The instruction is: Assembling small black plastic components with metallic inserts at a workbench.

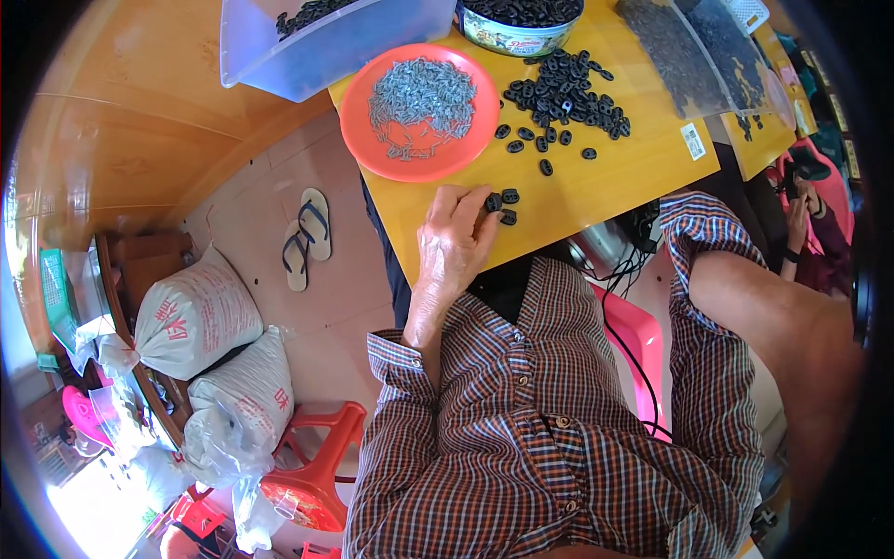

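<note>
My left hand point(452, 238) rests at the near left edge of the yellow table point(410, 214). Its thumb and fingertips are closed on a small black oval plastic piece point(493, 202). Two similar black pieces point(509, 197) lie just right of the fingertips. Beyond the hand stands an orange-red plate point(358, 140) holding many tiny silvery metal pieces point(424, 93), perhaps springs. A loose heap of black oval pieces with holes point(568, 93) spreads to the plate's right. My right forearm point(782, 307) is bent up at the right side; the right hand is out of view.
A translucent bin point(298, 79) and a round tin point(512, 39), both with black pieces, stand at the back. Clear trays point(675, 56) sit at the right, near another person's hand point(798, 224). On the floor are sandals point(317, 224), white sacks point(200, 312) and a red stool point(321, 447).
</note>
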Motion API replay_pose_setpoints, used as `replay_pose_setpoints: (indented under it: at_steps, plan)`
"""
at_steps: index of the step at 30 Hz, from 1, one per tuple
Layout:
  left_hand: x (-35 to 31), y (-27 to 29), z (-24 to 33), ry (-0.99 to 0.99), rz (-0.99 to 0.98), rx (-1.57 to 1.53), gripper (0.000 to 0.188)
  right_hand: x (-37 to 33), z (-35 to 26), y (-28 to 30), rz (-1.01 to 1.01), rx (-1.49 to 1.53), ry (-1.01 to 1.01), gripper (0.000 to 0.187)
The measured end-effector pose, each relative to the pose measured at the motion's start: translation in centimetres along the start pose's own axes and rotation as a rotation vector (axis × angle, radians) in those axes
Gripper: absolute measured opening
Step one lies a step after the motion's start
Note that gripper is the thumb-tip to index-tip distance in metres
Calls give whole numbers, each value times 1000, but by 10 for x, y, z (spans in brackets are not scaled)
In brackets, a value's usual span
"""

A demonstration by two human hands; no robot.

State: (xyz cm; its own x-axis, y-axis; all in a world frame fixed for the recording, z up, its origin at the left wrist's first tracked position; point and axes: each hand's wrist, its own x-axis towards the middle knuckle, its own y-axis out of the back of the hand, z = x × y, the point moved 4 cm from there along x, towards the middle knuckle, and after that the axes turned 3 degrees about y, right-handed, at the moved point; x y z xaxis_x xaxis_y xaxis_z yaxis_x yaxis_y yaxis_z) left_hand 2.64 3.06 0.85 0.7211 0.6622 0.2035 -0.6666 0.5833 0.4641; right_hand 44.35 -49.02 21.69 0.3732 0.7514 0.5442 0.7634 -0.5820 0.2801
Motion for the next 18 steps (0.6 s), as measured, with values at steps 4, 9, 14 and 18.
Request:
replay_pose_setpoints:
  at_steps: [4,9,14,18]
  plan:
    - [7,-10,6,-16,-22,-44,25,136,-23,-267,-3,-95,-31,9]
    - [-2,5,-9,-10,118,-18,22,173,6,-454,214,-283,-34,12]
    - [5,4,1,31,116,-78,19,98,116,-449,110,-410,-346,4]
    - [4,5,0,63,129,-94,17,66,133,-447,70,-545,-354,4]
